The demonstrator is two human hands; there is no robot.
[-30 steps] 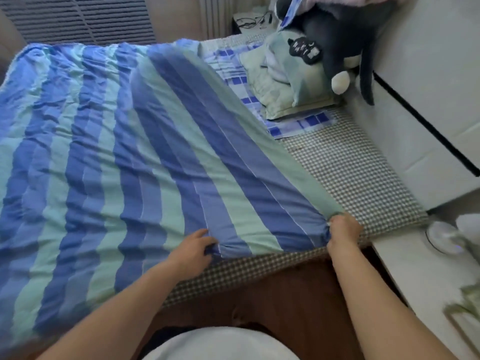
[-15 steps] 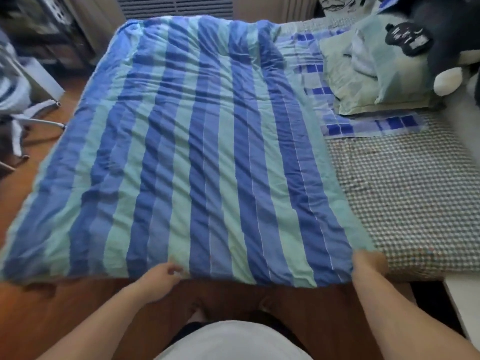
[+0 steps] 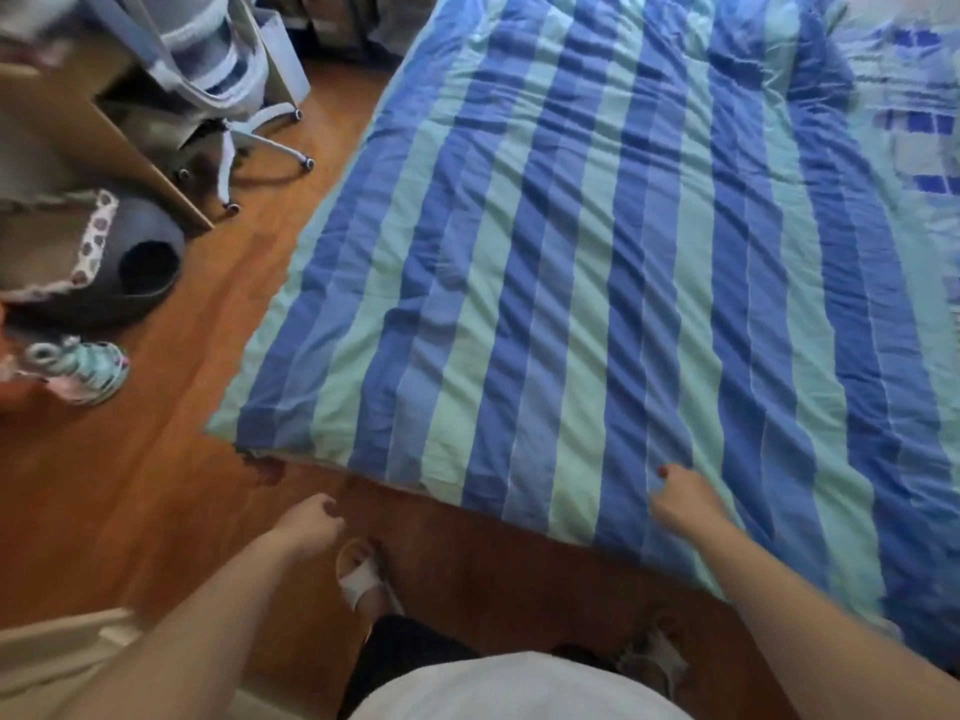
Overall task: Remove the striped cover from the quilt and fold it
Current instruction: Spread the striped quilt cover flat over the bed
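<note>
One striped cover [image 3: 597, 262] lies spread on the bed. Beside it on the floor: one office chair [image 3: 228, 96], one dark round pet bed [image 3: 130, 272], one patterned shoe [image 3: 85, 368]. Two slippered feet [image 3: 363, 576] near its edge.

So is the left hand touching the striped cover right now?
Apart. The head view shows the left hand over bare wooden floor, with a strip of floor between its fingers and the near edge of the striped cover.
</note>
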